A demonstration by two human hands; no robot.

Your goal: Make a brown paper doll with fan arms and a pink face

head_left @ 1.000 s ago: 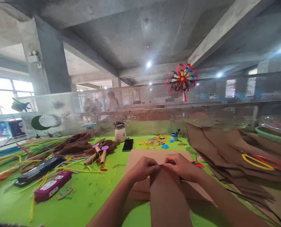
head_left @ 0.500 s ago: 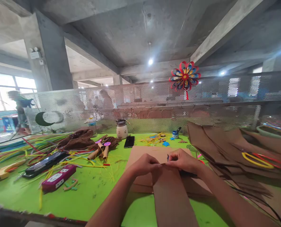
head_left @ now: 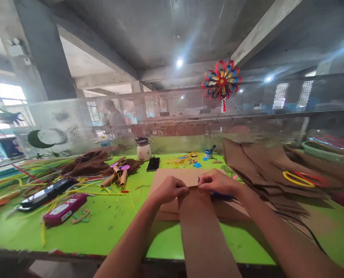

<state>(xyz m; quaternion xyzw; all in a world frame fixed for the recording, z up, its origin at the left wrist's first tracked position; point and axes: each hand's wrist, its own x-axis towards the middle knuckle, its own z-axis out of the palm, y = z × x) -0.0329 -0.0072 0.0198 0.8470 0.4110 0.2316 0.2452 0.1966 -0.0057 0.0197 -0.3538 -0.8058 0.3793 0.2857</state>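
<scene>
A long brown paper strip (head_left: 202, 231) runs from the near table edge toward the middle of the green table (head_left: 111, 227). My left hand (head_left: 167, 189) and my right hand (head_left: 216, 182) both pinch its far end, fingers closed on the fold. Under the strip lies a brown card sheet (head_left: 172, 175). Something blue (head_left: 218, 195) peeks out beneath my right hand; I cannot make out what it is.
A stack of brown paper pieces (head_left: 264, 166) with yellow and red rings (head_left: 297, 179) lies to the right. Left of my hands are colored sticks, a magenta case (head_left: 64, 209), a black stapler (head_left: 46, 192), paper-roll figures (head_left: 118, 175), a phone (head_left: 153, 164) and a jar (head_left: 143, 150). A mesh screen (head_left: 172, 119) backs the table.
The view has tilted and shifted, so the table's near edge now shows. Both hands stay pinched on the strip's far end, which sits slightly higher in view.
</scene>
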